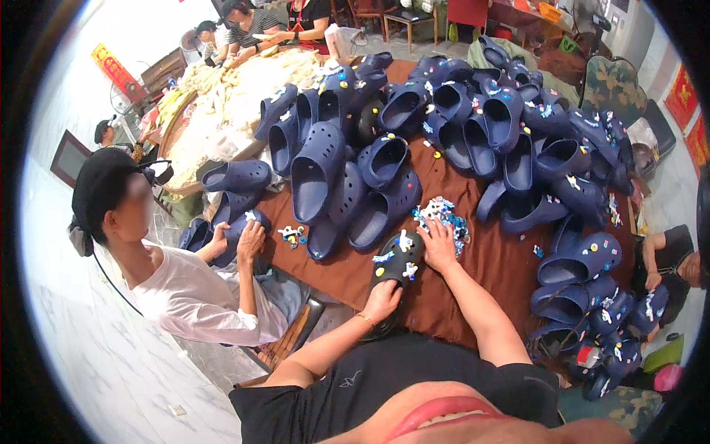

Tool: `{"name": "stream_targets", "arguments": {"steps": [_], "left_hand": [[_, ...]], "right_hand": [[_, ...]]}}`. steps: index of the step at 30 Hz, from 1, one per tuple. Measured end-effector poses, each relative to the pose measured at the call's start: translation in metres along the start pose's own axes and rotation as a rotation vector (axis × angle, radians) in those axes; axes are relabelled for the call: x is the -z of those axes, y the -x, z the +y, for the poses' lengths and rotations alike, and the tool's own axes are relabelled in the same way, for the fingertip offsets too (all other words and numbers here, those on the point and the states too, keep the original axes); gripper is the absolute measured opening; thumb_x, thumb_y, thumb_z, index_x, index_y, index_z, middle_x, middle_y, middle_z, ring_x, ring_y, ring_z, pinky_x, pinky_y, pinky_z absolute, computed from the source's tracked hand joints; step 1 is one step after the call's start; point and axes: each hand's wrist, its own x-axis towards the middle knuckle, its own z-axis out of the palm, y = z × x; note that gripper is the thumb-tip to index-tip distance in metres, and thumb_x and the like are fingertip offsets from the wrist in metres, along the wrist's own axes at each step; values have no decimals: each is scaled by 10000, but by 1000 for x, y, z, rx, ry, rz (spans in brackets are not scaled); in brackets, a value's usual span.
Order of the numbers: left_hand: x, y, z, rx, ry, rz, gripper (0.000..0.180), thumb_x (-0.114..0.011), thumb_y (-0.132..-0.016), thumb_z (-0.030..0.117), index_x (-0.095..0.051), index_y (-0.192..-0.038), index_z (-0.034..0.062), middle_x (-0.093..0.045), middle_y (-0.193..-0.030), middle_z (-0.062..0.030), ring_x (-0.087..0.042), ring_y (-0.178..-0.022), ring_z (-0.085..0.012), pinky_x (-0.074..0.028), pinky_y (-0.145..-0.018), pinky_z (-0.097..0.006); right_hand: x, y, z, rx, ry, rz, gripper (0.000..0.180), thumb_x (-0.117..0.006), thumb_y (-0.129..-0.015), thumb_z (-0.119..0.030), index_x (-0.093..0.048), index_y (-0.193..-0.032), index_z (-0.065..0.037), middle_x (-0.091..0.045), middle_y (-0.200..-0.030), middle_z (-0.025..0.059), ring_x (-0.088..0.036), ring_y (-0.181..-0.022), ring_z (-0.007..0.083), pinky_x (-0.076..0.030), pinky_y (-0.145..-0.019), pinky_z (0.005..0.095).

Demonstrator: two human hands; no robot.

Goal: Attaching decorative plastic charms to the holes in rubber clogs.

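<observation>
A black clog point(399, 255) with several small white, blue and yellow charms on its upper lies at the near edge of the table. My left hand point(383, 298) grips it at the opening, fingers partly hidden inside. To the right, my right hand point(438, 244) rests with fingers stretched over a pile of small colourful charms point(460, 231). Its fingertips touch the pile; whether one charm is between them is too small to make out. Dark blue clogs point(373, 216) without many charms lie just beyond the black one.
A brown cloth point(492, 288) covers the table. Decorated blue clogs point(579, 259) are heaped along the right and far sides. At left, a person point(200, 288) in a white top handles a blue clog beside a small charm cluster point(292, 236). Others work around a pale heap point(229, 96) behind.
</observation>
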Motion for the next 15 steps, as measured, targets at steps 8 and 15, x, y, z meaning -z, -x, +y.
{"name": "stream_targets", "arguments": {"steps": [8,15], "left_hand": [[-13,-1,-1,-65,0,-55,181,-566,-847,151,-524,-932,-3,-576,-867,-239,-554,-845,-408,-439,-735,-486],[-32,-50,-13,88,-64,-331,224,-534,-833,164,-586,-976,-1,-598,-919,-260,-554,-919,-431,-452,-784,-470]], "right_hand": [[3,-11,35,33,192,40,273,-558,-811,-205,-618,-1072,-153,-457,-1347,106,-365,-1280,290,-252,-1044,510],[25,-33,-1,-187,-465,358,248,-622,-787,-169,-624,-1018,-80,-541,-1203,173,-507,-1097,350,-352,-975,450]]}}
